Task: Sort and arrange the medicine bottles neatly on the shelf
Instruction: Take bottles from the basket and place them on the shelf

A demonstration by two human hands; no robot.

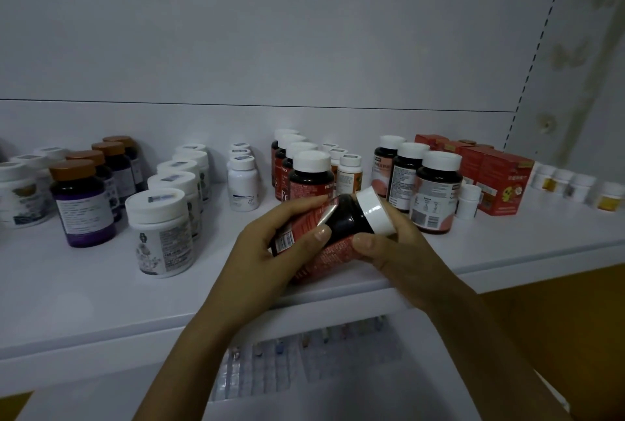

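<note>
Bottle: the red-labelled bottle [348, 214] is tilted on its side, cap to the right, over the shelf [101, 285] front edge.
Hands: both are on it. Your left hand [270, 245] wraps the base and your right hand [399, 251] grips near the cap.
Risk: if you slacken either grip, it could drop off the edge or topple the matching row [311, 174] behind.

Left hand [267, 248] and right hand [402, 251] hold a medicine bottle [348, 216] at the front of the shelf [84, 288]. Cartons [490, 177] stand behind the right hand.

It looked like a pharmacy: a white shelf [101, 295] carried sorted rows of medicine bottles [162, 231] and red boxes [500, 184].
</note>
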